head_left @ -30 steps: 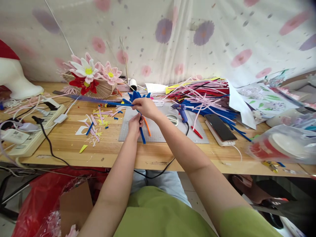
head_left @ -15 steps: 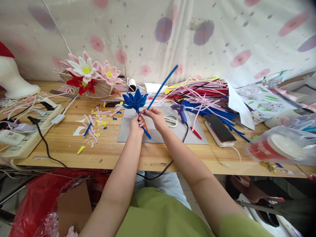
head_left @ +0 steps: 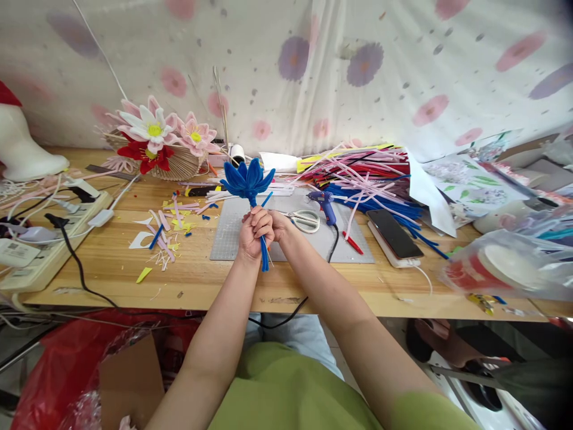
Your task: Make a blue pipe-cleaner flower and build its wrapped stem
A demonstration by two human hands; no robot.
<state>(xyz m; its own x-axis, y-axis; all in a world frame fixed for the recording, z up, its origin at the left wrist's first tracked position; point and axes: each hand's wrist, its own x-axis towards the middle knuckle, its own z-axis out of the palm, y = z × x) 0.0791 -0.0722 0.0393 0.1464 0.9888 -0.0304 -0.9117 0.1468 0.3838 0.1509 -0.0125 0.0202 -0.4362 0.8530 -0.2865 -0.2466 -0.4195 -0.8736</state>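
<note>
1. The left hand [head_left: 249, 234] was closed in a fist around the stem of a blue pipe-cleaner flower [head_left: 248, 178], holding it upright above the grey cutting mat [head_left: 233, 230].
2. The right hand [head_left: 274, 222] pressed against the left from the 3 o'clock side, its fingers [head_left: 261, 218] wrapped over the left knuckles and closed on the same stem.
3. The flower's petals fanned out at 12 o'clock from the hands; the stem ends stuck out below the fist towards 6 o'clock, and a short blue end poked out at about 1 o'clock.
4. The scissors [head_left: 303, 220] lay on the mat just beside the right hand at 3 o'clock, with a blue glue gun [head_left: 325, 203] beyond them at 2 o'clock.
5. A heap of pipe cleaners [head_left: 367, 179], pink, red and blue, lay further out at 2 o'clock, and a phone [head_left: 394, 233] rested near it at 3 o'clock.
6. Cut scraps [head_left: 165, 230] were strewn over the wooden table [head_left: 188, 280] at 9 o'clock from the hands.
7. A fan bearing finished flowers [head_left: 156, 134] stood at 10 o'clock, well apart, and a power strip [head_left: 49, 251] lay at the far 9 o'clock edge.
</note>
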